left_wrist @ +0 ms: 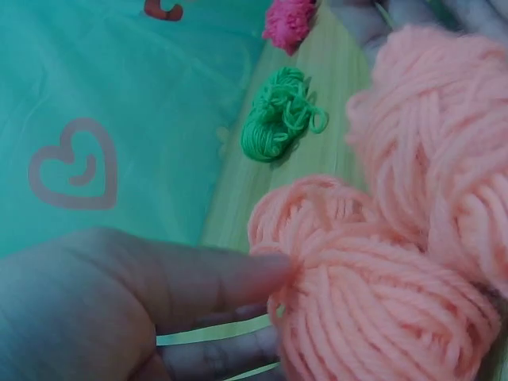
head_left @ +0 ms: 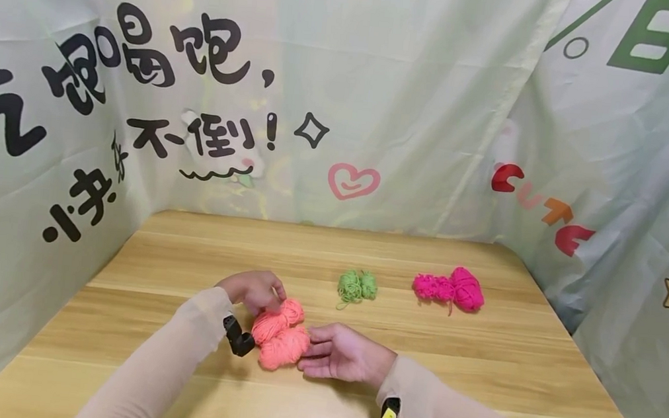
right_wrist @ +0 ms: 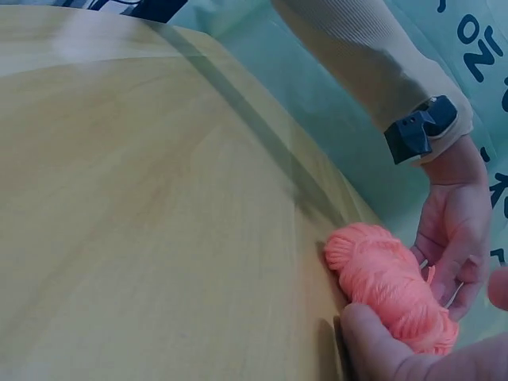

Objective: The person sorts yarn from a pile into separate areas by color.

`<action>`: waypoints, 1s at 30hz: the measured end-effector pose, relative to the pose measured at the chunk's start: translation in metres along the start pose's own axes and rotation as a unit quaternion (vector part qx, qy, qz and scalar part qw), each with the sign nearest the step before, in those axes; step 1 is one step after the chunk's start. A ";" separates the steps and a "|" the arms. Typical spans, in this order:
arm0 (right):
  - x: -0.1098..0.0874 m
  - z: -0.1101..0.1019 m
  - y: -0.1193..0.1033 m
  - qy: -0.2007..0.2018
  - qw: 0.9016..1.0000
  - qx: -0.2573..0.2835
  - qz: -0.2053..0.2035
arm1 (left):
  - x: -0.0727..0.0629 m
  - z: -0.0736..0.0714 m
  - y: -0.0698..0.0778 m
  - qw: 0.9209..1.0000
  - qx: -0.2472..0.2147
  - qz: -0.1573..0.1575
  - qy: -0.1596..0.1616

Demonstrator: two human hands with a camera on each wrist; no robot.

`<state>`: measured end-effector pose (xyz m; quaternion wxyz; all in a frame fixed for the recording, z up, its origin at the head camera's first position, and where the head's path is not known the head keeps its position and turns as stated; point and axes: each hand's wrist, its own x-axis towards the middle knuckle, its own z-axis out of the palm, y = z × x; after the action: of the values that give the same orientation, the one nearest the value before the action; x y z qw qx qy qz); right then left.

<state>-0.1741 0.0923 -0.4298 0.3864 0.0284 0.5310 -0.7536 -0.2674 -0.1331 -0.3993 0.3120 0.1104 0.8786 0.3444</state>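
Note:
A skein of coral yarn (head_left: 284, 349), bunched into two fat lobes, lies on the table in front of the person. The left hand (head_left: 256, 290) holds its far left lobe, the thumb (left_wrist: 230, 278) on the strands and other fingers behind, partly hidden. At the near right lobe, the right hand (head_left: 348, 354) rests its fairly straight fingers against the yarn's side. In the right wrist view, fingers (right_wrist: 373, 341) of that hand touch the coral yarn (right_wrist: 389, 286), while the thumb stands apart from it.
Farther back on the wooden table (head_left: 206, 244) lie a small green yarn bundle (head_left: 354, 286) and, to its right, a magenta yarn skein (head_left: 465, 290). Printed curtains (head_left: 426, 111) hang along the table's back and sides. Each wrist wears a small black camera.

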 end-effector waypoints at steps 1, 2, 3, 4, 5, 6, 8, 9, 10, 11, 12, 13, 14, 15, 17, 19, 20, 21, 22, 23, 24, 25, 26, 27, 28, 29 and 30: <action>0.001 0.001 0.000 0.004 1.000 -0.007 -0.004 | 0.000 0.000 -0.001 1.000 -0.003 0.002 0.001; 0.003 0.001 -0.001 0.009 1.000 -0.014 -0.010 | 0.000 0.000 -0.002 1.000 -0.004 0.004 0.002; 0.005 0.002 -0.001 0.012 1.000 -0.021 -0.014 | 0.000 0.001 -0.002 1.000 -0.005 0.006 0.004; 0.006 0.003 -0.002 0.016 0.999 -0.025 -0.017 | 0.000 0.001 -0.003 1.000 -0.005 0.008 0.006; 0.008 0.004 -0.002 0.020 0.999 -0.028 -0.022 | 0.000 0.001 -0.003 1.000 -0.007 0.009 0.007; 0.010 0.005 -0.003 0.024 0.999 -0.029 -0.026 | -0.001 0.001 -0.003 1.000 -0.005 0.012 0.009; 0.013 0.008 -0.004 0.037 0.998 -0.025 -0.033 | -0.001 0.002 -0.003 1.000 0.000 0.019 0.016; 0.015 0.009 -0.005 0.043 0.998 -0.022 -0.035 | -0.001 0.002 -0.003 0.999 0.004 0.023 0.024; 0.017 0.009 -0.006 0.049 0.998 -0.018 -0.037 | -0.002 0.002 -0.002 0.999 0.009 0.028 0.033; 0.018 0.010 -0.006 0.056 0.998 -0.014 -0.039 | -0.002 0.002 -0.002 0.998 0.014 0.032 0.043; 0.020 0.010 -0.007 0.062 0.997 -0.011 -0.042 | -0.001 0.002 -0.002 0.998 0.020 0.037 0.054; 0.022 0.010 -0.009 0.068 0.997 -0.008 -0.045 | -0.001 0.002 -0.002 0.997 0.023 0.040 0.066; 0.023 0.010 -0.010 0.075 0.996 -0.004 -0.048 | -0.001 0.002 -0.001 0.996 0.026 0.041 0.076; 0.025 0.009 -0.011 0.079 0.996 -0.001 -0.051 | 0.000 0.002 -0.002 0.995 0.028 0.041 0.085; 0.028 0.009 -0.014 0.088 0.994 0.007 -0.059 | 0.001 0.002 -0.002 0.994 0.025 0.041 0.097; 0.030 0.008 -0.016 0.096 0.993 0.012 -0.066 | 0.003 0.002 -0.003 0.994 0.017 0.039 0.102; 0.032 0.008 -0.016 0.100 0.993 0.011 -0.069 | 0.003 0.002 -0.003 0.994 0.010 0.036 0.103; 0.033 0.008 -0.017 0.103 0.992 0.008 -0.072 | 0.004 0.003 -0.004 0.994 0.006 0.035 0.105; 0.033 0.007 -0.017 0.106 0.992 0.003 -0.074 | 0.005 0.003 -0.004 0.994 0.004 0.034 0.105; 0.034 0.007 -0.017 0.109 0.991 -0.003 -0.076 | 0.005 0.003 -0.005 0.994 0.004 0.034 0.105; 0.035 0.008 -0.017 0.110 0.991 -0.012 -0.078 | 0.006 0.003 -0.005 0.994 0.005 0.032 0.106; 0.035 0.008 -0.017 0.112 0.990 -0.023 -0.079 | 0.007 0.004 -0.006 0.994 0.008 0.030 0.107; 0.036 0.008 -0.017 0.113 0.990 -0.032 -0.080 | 0.007 0.004 -0.006 0.994 0.013 0.029 0.107; 0.036 0.008 -0.017 0.114 0.989 -0.041 -0.081 | 0.007 0.004 -0.006 0.994 0.017 0.029 0.108; 0.036 0.008 -0.016 0.114 0.989 -0.048 -0.082 | 0.008 0.005 -0.006 0.994 0.020 0.027 0.108; 0.037 0.008 -0.016 0.114 0.989 -0.054 -0.083 | 0.008 0.005 -0.005 0.994 0.022 0.025 0.108; 0.036 0.008 -0.015 0.114 0.988 -0.060 -0.083 | 0.008 0.005 -0.004 0.994 0.023 0.023 0.109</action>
<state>-0.2059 0.0673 -0.4307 0.2605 0.0472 0.6162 -0.7417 -0.2699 -0.1302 -0.4089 0.2039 0.1001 0.9122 0.3409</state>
